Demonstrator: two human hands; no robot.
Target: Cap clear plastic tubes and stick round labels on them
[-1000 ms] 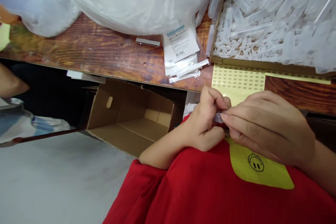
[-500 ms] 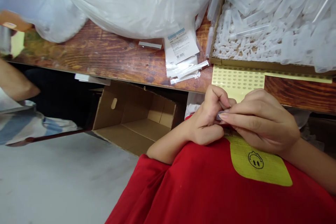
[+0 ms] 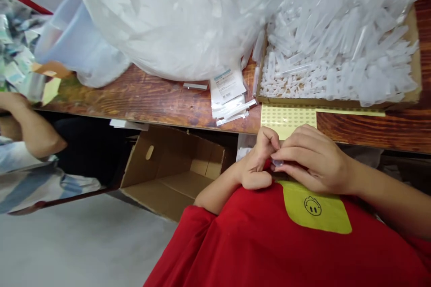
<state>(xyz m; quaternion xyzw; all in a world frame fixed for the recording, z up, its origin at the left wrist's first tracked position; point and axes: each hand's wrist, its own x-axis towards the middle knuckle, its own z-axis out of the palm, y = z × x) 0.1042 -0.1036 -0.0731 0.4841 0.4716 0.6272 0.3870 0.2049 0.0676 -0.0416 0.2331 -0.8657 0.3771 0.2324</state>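
in the head view we see our left hand (image 3: pixel 257 163) and our right hand (image 3: pixel 313 159) meeting just in front of our red shirt (image 3: pixel 256 242), below the edge of the wooden table (image 3: pixel 148 98). both hands are curled, fingertips pinched together on a small clear tube (image 3: pixel 278 162), which sits between them and is mostly hidden by the fingers. just above the hands, a yellow sticker sheet (image 3: pixel 288 115) lies on the table edge, touching the front wall of a cardboard tray (image 3: pixel 415 60) heaped with clear plastic tubes (image 3: pixel 336 49). left of the tray we see a small stack of flat packets (image 3: pixel 229 96), and behind them a big clear plastic bag (image 3: pixel 175 18) bulging over the table. under the table an open cardboard box (image 3: pixel 171 175) stands on the grey floor. at the far left another person's arm (image 3: pixel 30 128) reaches toward the table.
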